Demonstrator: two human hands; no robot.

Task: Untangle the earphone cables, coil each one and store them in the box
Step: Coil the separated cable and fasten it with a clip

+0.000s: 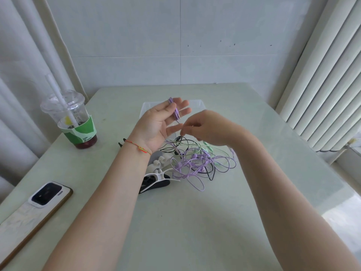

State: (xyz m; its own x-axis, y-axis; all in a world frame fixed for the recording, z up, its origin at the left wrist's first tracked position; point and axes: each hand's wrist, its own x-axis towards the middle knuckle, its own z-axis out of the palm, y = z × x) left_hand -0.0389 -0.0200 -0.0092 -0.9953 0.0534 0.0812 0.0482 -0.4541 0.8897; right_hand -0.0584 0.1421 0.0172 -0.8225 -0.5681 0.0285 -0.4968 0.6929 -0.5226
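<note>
From the head camera, your left hand [163, 122] is raised palm-up, fingers straight and spread, with a few turns of purple cable [174, 109] wound lengthwise across them. Your right hand [207, 127] sits just beside it, fingertips pinching what looks like the same cable's free run. That run drops to the tangle [195, 163] on the table's middle, below both hands. The clear box [197, 104] waits behind your hands, toward the far edge.
</note>
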